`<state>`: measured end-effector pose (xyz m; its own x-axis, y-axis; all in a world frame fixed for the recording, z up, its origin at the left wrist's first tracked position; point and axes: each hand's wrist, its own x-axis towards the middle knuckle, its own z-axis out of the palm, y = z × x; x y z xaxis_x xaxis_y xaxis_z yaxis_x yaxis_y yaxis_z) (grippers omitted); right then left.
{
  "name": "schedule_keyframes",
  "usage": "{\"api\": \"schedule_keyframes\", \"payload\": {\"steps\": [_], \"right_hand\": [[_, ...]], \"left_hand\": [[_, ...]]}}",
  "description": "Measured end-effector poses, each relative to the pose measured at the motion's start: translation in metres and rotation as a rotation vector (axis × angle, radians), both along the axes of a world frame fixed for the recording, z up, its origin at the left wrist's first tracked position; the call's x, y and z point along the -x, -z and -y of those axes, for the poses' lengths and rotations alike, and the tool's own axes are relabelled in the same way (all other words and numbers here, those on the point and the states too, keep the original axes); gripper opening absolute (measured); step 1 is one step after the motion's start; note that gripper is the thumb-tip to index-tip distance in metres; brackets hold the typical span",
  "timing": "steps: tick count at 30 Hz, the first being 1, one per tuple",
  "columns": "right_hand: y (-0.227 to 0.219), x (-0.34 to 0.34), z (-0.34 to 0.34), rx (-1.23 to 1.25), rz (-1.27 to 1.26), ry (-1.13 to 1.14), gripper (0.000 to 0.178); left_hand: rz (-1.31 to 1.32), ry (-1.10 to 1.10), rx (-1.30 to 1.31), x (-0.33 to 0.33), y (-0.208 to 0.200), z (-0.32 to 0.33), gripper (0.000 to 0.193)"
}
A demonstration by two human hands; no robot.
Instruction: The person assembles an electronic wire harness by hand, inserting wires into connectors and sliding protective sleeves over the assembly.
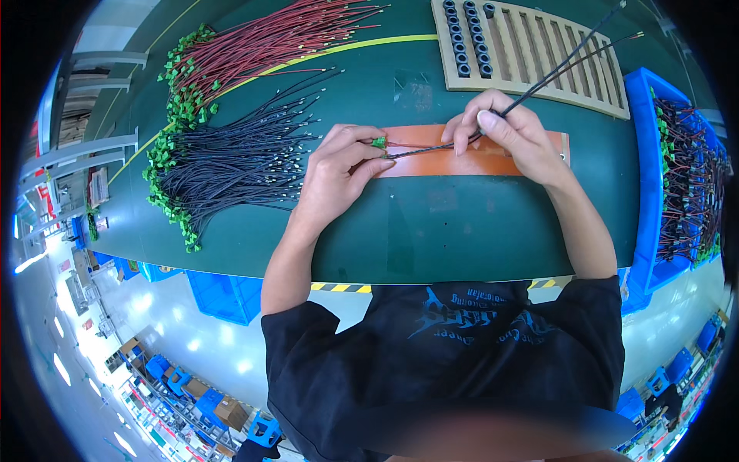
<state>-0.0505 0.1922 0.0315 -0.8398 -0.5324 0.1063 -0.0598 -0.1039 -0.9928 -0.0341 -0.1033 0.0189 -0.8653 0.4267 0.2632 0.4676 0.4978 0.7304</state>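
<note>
My left hand [339,169] is closed in a pinch at the left end of an orange strip [493,162] on the table. A small green connector [379,142] shows at its fingertips. One red wire [412,145] and a black wire [419,151] run from there to the right, above the strip. My right hand [508,131] is closed around the black wire over the strip's right part. Beyond it, dark wire lengths [554,75] stick out up and to the right, their tips over the slatted rack. The fingers partly hide the wires.
Red wires [269,38] with green connectors lie at the far left, nearer black ones [239,146] below them. A slatted rack [539,46] holding several dark rings stands at the back right. At the right edge, a blue bin [650,177] holds bundled wires [685,177].
</note>
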Motion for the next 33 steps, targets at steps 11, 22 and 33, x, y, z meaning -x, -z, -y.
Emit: {"api": "schedule_keyframes", "payload": {"steps": [11, 22, 33], "right_hand": [[0.005, 0.01, -0.01, 0.263, 0.223, -0.036, 0.021], [-0.004, 0.011, -0.007, 0.175, 0.175, -0.086, 0.023], [0.015, -0.001, -0.003, -0.174, -0.064, 0.01, 0.033]], "left_hand": [[-0.029, 0.127, 0.063, 0.029, -0.019, -0.031, 0.016], [0.504, 0.261, -0.054, 0.044, -0.003, -0.065, 0.015], [-1.334, 0.392, 0.581, 0.044, -0.091, -0.099, 0.032]]}}
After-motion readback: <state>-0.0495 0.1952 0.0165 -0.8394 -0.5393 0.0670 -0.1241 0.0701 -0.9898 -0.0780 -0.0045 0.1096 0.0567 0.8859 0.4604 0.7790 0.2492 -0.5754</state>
